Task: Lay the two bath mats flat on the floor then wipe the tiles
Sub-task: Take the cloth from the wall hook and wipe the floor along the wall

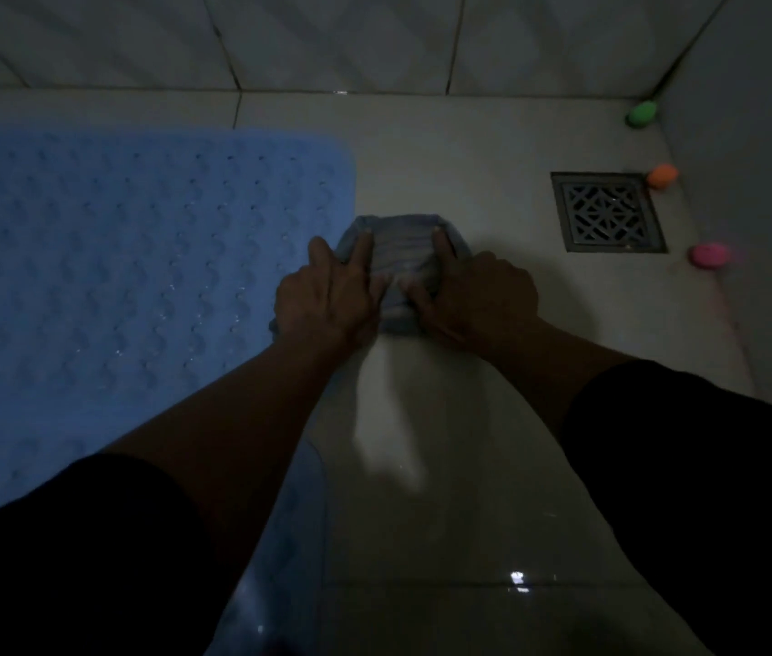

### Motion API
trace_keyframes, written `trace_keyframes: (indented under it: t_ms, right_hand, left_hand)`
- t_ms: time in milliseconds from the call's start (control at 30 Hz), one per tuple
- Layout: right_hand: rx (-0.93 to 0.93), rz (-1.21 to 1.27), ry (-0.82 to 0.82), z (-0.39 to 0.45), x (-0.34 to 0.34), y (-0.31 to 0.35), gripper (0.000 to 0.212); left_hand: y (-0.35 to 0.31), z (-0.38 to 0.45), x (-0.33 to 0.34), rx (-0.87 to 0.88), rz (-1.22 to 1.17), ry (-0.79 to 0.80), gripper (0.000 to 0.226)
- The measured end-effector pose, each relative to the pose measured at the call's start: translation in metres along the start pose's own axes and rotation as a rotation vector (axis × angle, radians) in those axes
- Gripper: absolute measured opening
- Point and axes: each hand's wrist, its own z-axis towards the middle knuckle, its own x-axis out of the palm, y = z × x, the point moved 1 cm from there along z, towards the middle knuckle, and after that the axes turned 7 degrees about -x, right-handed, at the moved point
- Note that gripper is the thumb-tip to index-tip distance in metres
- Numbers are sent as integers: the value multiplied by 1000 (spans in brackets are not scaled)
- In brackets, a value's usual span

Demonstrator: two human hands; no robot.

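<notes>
A blue bath mat (pixel 114 277) with rows of small bumps lies flat on the floor at the left. A second bluish mat edge (pixel 298 490) shows lower down between my forearms. Just right of the mat's corner, a folded blue-grey striped cloth (pixel 405 248) rests on the pale floor tiles (pixel 469 158). My left hand (pixel 327 295) presses on the cloth's left side with fingers spread. My right hand (pixel 478 295) presses on its right side. Both hands cover the cloth's near half.
A square metal floor drain (pixel 608 213) sits to the right. Along the right wall lie a green object (pixel 642 115), an orange one (pixel 663 176) and a pink one (pixel 709 254). Tiled walls meet the floor at the back and right. The room is dim.
</notes>
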Motion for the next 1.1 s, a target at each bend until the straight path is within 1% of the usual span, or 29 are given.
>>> trace_keyframes:
  t_ms: [167,367,467,567,633,700,767,867,967,1100]
  right_hand:
    - [18,64,84,-41,8,10,82]
    - [27,120,117,-93,12,22,84]
    - [11,143,119,-121,13,25,85]
    - [0,165,133,-145,15,28,85]
    - [4,192,140,-159,15,31,85]
    - [-1,216,183,-174,13,35,84]
    - [4,243,192,-192,14,40,84]
    - [51,293,217,-216,21,43,84]
    - [35,277,210,-236,23,47,83]
    - [9,199,142,-256,27,50,84]
  left_hand:
    - [6,-43,1,-15,26,59,63]
    - [9,-91,6,-37,107,115,68]
    - [10,-117,10,-63,104,123,68]
    - [11,-145,14,-88,99,153,74]
    - [9,-162,14,-114,115,158,72]
    - [10,-181,12,-161,128,168,68]
    - [11,-198,10,-196,130,207,67]
    - [13,-220,11,-172,147,250,71]
    - [17,-244,16,-191,108,223,66]
    - [22,-267,24,-198,80,173,65]
